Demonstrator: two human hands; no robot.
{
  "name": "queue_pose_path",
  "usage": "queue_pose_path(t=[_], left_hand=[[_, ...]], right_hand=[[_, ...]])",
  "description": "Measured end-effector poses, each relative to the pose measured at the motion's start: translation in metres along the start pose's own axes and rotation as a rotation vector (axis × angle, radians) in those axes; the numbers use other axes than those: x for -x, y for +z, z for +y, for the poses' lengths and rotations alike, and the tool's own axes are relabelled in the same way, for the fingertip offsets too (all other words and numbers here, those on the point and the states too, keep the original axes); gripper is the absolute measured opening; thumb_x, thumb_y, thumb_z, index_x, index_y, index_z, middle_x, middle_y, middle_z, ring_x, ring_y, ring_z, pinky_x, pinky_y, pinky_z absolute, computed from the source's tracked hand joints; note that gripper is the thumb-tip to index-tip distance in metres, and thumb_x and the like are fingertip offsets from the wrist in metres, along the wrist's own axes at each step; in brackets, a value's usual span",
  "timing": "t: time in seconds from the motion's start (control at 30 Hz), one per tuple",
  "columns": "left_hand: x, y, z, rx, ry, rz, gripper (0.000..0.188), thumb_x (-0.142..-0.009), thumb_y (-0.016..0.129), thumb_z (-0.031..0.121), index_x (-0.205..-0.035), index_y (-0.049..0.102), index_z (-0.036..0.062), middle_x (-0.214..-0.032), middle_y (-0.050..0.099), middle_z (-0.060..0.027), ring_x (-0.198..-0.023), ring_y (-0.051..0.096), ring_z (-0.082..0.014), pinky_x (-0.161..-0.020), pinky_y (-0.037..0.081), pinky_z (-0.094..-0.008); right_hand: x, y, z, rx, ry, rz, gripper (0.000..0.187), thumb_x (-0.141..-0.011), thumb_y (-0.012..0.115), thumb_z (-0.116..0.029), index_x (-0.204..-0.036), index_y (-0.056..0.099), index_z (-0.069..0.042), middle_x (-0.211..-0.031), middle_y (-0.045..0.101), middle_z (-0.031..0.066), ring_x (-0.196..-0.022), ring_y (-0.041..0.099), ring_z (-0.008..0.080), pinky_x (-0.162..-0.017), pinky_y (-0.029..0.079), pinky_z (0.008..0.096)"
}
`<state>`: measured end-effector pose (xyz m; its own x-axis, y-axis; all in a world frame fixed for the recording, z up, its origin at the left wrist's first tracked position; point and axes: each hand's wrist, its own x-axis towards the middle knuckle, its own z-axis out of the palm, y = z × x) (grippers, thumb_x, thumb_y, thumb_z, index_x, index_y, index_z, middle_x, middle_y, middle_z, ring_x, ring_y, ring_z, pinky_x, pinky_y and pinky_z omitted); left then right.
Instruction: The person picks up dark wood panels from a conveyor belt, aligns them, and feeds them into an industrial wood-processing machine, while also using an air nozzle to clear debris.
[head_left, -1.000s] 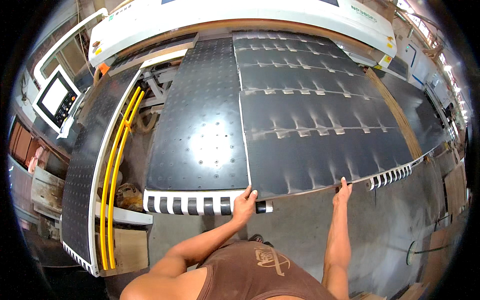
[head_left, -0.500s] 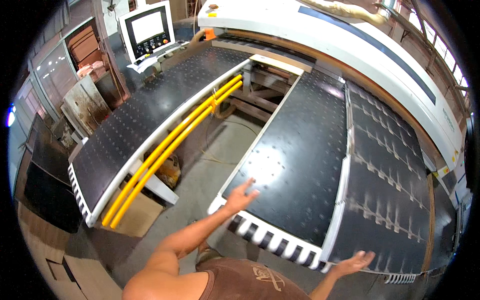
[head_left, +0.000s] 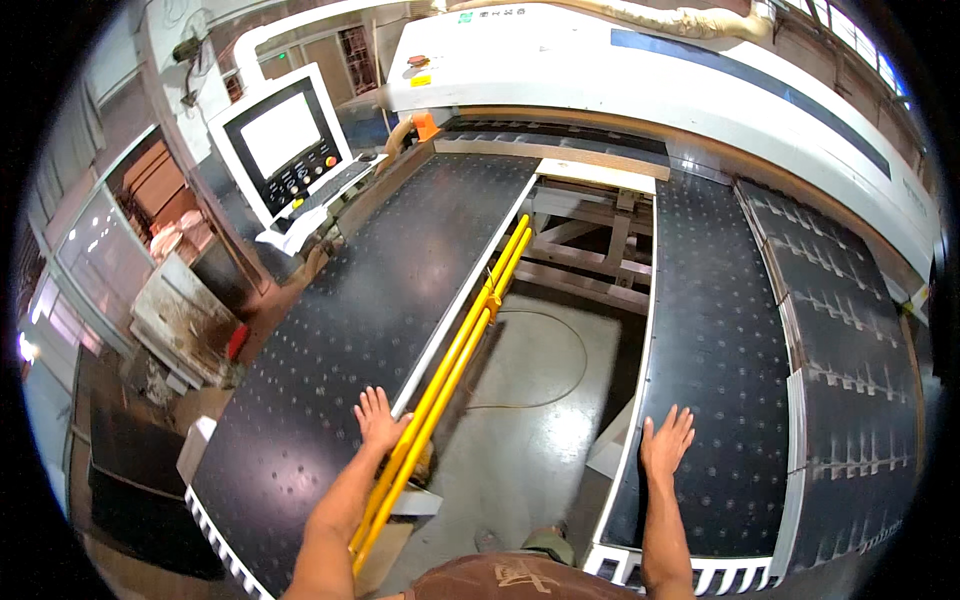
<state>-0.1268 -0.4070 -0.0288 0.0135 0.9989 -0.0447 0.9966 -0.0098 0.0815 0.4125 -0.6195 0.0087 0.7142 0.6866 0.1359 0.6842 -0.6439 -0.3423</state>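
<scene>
With fingers spread and holding nothing, my left hand [head_left: 378,420] is at the right edge of the left black dotted table [head_left: 330,340]. Two yellow pipes [head_left: 440,395] run lengthwise along that edge, close by my thumb. My right hand [head_left: 667,443] is likewise open, fingers stretched, over the left edge of the right black dotted table [head_left: 715,380]. Whether either palm touches its table I cannot tell. Between the two tables lies a gap with grey floor [head_left: 540,400], where my body stands.
A large white machine housing [head_left: 560,75] spans the far side, with a wooden strip [head_left: 550,160] before it. At the far left stands a control panel [head_left: 280,140] with a screen. A thin cable [head_left: 585,350] loops on the floor. Slotted black panels [head_left: 850,340] lie at the right.
I have moved left into the gap between the tables. My left hand has gone from the right table to the left one. My right hand is now over the right table's left edge.
</scene>
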Motion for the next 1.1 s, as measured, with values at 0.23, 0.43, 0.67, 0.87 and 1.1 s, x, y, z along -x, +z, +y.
queue_pose_path(t=[0.23, 0.43, 0.67, 0.87, 1.1], left_hand=[[-0.154, -0.009, 0.035, 0.069, 0.008, 0.056, 0.086, -0.1, 0.034, 0.063, -0.156, 0.022, -0.0001, -0.164, 0.016, -0.0206, -0.153, 0.01, -0.037, -0.119, 0.005, -0.0635], [-0.261, -0.03, 0.041, 0.102, 0.069, 0.124, 0.078, -0.102, 0.033, 0.057, -0.157, 0.024, 0.0025, -0.164, 0.02, -0.0161, -0.153, 0.014, -0.0325, -0.122, 0.006, -0.056], [-0.258, -0.041, 0.024, 0.082, -0.044, 0.032, 0.075, -0.099, 0.044, 0.051, -0.155, 0.029, 0.0021, -0.162, 0.025, -0.0173, -0.151, 0.019, -0.0364, -0.121, 0.008, -0.0578], [-0.269, -0.05, 0.044, 0.106, 0.0, 0.066, 0.072, -0.099, 0.047, 0.046, -0.152, 0.032, -0.0005, -0.159, 0.03, -0.0206, -0.149, 0.021, -0.0385, -0.119, 0.01, -0.0592], [-0.279, -0.07, 0.075, 0.012, 0.05, 0.0, 0.07, -0.103, 0.039, 0.048, -0.155, 0.029, 0.0029, -0.162, 0.027, -0.016, -0.151, 0.02, -0.0346, -0.12, 0.016, -0.0561]], right_hand=[[-0.103, 0.164, -0.192, -0.633, -0.165, -0.242, 0.066, -0.092, 0.066, -0.029, -0.146, 0.041, 0.0, -0.149, 0.042, 0.0275, -0.14, 0.038, 0.0407, -0.117, 0.031, 0.0442], [-0.202, 0.402, -0.356, -0.689, -0.011, -0.532, 0.073, -0.084, 0.075, -0.027, -0.144, 0.045, 0.001, -0.142, 0.052, 0.0262, -0.129, 0.053, 0.0364, -0.107, 0.042, 0.0421], [-0.224, 0.45, -0.437, -0.907, 0.102, -0.623, 0.026, -0.082, 0.07, -0.019, -0.098, 0.069, 0.001, -0.083, 0.071, 0.0196, -0.079, 0.07, 0.0257, -0.073, 0.054, 0.0392], [-0.308, 0.378, -0.384, -1.101, 0.102, -0.587, 0.038, -0.09, 0.072, -0.022, -0.116, 0.058, 0.001, -0.095, 0.068, 0.0084, -0.079, 0.062, 0.0181, -0.072, 0.052, 0.0353], [-0.593, 0.223, -0.144, -1.513, 0.57, 0.076, 0.033, -0.103, 0.047, -0.036, -0.112, 0.054, -0.004, -0.08, 0.061, 0.0101, -0.053, 0.06, 0.0248, -0.044, 0.05, 0.0346]])
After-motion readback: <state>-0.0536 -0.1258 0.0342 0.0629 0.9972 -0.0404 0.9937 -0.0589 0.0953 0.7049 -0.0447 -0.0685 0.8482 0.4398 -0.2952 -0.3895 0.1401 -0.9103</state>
